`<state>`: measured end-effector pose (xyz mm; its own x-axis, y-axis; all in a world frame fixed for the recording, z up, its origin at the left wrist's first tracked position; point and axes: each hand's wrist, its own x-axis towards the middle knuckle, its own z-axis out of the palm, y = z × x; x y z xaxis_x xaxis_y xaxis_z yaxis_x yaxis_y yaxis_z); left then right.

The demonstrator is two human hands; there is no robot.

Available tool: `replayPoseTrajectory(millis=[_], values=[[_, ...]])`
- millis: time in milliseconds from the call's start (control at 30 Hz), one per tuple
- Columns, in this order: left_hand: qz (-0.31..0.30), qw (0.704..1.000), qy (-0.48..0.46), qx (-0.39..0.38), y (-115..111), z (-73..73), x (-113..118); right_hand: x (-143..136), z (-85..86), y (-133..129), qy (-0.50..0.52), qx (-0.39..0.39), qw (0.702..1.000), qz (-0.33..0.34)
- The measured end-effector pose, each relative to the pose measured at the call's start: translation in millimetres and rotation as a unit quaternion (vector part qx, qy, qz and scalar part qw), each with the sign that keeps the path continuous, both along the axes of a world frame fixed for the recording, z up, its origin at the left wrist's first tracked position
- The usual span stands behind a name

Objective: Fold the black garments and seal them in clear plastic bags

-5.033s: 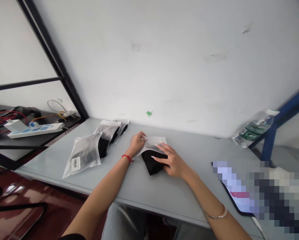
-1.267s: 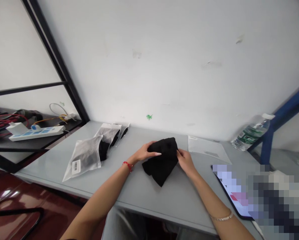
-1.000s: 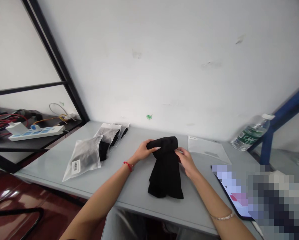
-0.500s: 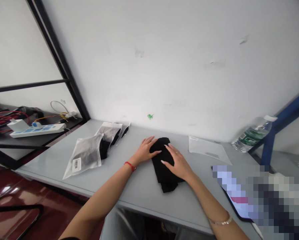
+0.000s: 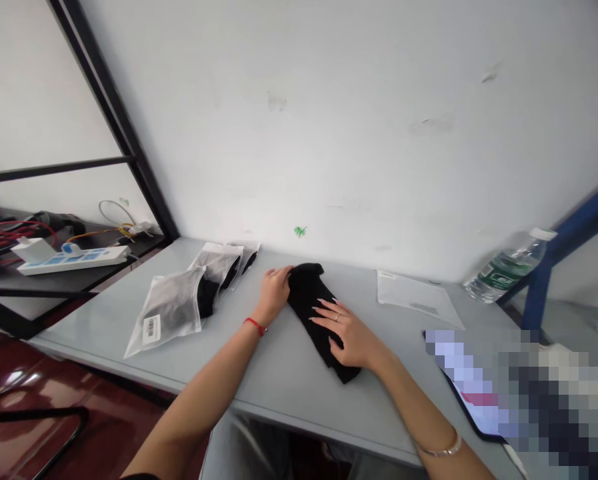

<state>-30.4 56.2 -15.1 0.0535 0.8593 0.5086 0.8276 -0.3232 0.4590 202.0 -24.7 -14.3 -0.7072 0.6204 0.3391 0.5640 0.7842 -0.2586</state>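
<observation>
A folded piece of black cloth [image 5: 306, 290] lies slantwise on the grey table in front of me. Its exact kind does not show. My left hand [image 5: 275, 293] pinches the cloth's far left edge, with the fingertips partly hidden behind it. My right hand [image 5: 353, 335] rests on the near right part of the cloth, fingers stretched out and slightly apart. To the left lie frosted zip bags [image 5: 171, 303] with black fabric showing at their mouths; the nearest carries a barcode label. A flat frosted bag [image 5: 413, 293] lies to the right of the cloth.
A clear water bottle [image 5: 509, 267] leans at the back right by a blue metal post [image 5: 536, 293]. A phone [image 5: 471, 393], partly blurred out, lies at the right. On a dark shelf at the left are a power strip [image 5: 76, 260] and cables. A white wall closes off the back.
My left hand has shifted left from on top of the cloth to its far edge. My right hand has slid nearer to me. The cloth has turned and its far end has moved left.
</observation>
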Motion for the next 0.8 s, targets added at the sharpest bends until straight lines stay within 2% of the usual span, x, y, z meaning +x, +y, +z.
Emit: replayPoseTrajectory(millis=[100,167,200,233,300,400,467,533,667,733,800], values=[[0.080,0.996,-0.011,0.048,1,7.7,-10,5,-2.6,4,-0.006,0.028,0.998,-0.062],[0.093,0.992,-0.014,0.088,-1,9.7,-11,9,-4.0,8,-0.016,0.047,0.993,-0.106],[0.080,0.992,-0.011,0.102,-2,9.7,-10,11,-4.4,10,-0.022,0.058,0.990,-0.125],[0.051,0.993,-0.003,0.108,-4,9.1,-7,12,-4.6,11,-0.028,0.069,0.987,-0.143],[-0.046,0.995,0.030,0.088,-8,6.3,2,15,-4.0,14,-0.039,0.088,0.980,-0.173],[-0.194,0.976,0.097,-0.008,-16,0.2,15,20,-2.0,18,-0.051,0.097,0.969,-0.221],[-0.233,0.961,0.127,-0.074,-20,-3.3,21,26,-2.3,22,-0.055,0.100,0.956,-0.271],[-0.229,0.957,0.143,-0.108,-22,-5.1,22,34,-5.6,25,-0.055,0.108,0.938,-0.325],[-0.183,0.964,0.155,-0.113,-21,-4.1,19,46,-18.7,31,-0.031,0.126,0.910,-0.394],[-0.162,0.970,0.152,-0.103,-20,-2.6,18,46,-22.7,33,-0.014,0.136,0.911,-0.390],[-0.148,0.977,0.134,-0.071,-19,-0.8,18,42,-22.1,32,0.000,0.146,0.926,-0.349]])
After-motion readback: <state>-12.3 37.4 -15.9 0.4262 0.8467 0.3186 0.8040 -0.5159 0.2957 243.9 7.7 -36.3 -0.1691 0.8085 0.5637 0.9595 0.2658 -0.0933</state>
